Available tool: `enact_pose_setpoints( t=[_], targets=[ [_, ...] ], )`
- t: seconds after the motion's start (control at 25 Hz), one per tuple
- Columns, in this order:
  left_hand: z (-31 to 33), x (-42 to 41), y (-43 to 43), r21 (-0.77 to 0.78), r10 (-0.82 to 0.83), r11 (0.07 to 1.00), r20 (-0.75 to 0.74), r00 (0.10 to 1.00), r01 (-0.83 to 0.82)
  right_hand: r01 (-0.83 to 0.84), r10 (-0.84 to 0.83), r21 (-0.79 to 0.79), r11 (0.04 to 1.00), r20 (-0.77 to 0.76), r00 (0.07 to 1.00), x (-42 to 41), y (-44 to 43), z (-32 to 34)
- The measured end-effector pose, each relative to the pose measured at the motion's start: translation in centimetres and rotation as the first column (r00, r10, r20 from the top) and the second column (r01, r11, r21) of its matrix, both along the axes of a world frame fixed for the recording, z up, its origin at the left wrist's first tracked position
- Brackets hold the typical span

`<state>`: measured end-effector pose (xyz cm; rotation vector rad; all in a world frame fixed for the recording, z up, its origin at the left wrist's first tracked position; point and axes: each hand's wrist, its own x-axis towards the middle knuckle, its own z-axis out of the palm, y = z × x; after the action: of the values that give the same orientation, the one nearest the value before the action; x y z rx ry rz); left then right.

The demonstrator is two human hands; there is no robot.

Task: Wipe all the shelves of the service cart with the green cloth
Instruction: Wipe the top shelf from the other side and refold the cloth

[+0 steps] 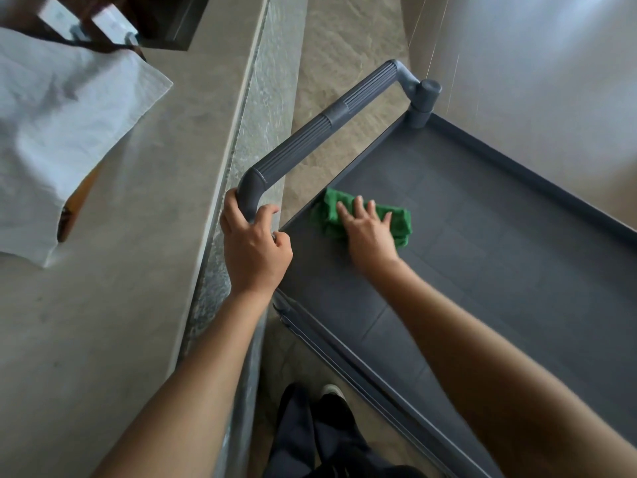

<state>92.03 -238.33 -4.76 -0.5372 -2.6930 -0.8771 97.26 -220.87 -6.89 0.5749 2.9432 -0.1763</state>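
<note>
The dark grey service cart's top shelf (482,236) fills the right half of the head view. A folded green cloth (400,220) lies on that shelf near its corner by the handle. My right hand (370,232) presses flat on the cloth with straight fingers. My left hand (253,246) grips the bent end of the grey ribbed cart handle (320,129), fingers curled round it. The lower shelves are hidden under the top one.
A stone counter (138,270) runs along the left, close to the cart. A white cloth (58,132) lies on it at the upper left. A pale wall (534,63) stands behind the cart. My legs and a shoe (331,391) show on the floor below.
</note>
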Motion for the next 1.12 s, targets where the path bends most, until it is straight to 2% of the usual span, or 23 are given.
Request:
enact_pose_setpoints(
  t=[0.12,0.24,0.36,0.64,0.8,1.12],
  targets=[
    [0.0,0.1,0.0,-0.014,-0.001,1.0,0.003,1.0,0.001,0.082,-0.08,-0.018,0.996,0.066,0.995,-2.7,7.1,1.1],
    [0.0,0.1,0.2,-0.052,0.025,0.998,0.008,1.0,-0.025,0.12,-0.117,-0.02,0.993,0.107,0.987,-3.5,9.1,1.1],
    [0.1,0.4,0.5,-0.068,0.057,0.996,0.0,0.998,-0.056,0.108,-0.107,-0.003,0.994,0.087,0.99,-2.7,7.1,0.5],
    [0.2,1.2,1.8,-0.077,0.081,0.994,0.009,0.997,-0.08,-0.087,0.09,-0.075,0.993,0.037,0.995,4.1,0.2,0.3],
    [0.3,2.1,2.5,-0.087,0.066,0.994,0.009,0.998,-0.065,-0.16,0.165,-0.084,0.984,0.06,0.984,6.8,-2.2,0.5],
    [0.5,4.0,5.3,-0.089,0.02,0.996,0.028,0.999,-0.018,-0.191,0.197,-0.141,0.971,0.031,0.98,11.0,-2.8,0.7]
  ],
)
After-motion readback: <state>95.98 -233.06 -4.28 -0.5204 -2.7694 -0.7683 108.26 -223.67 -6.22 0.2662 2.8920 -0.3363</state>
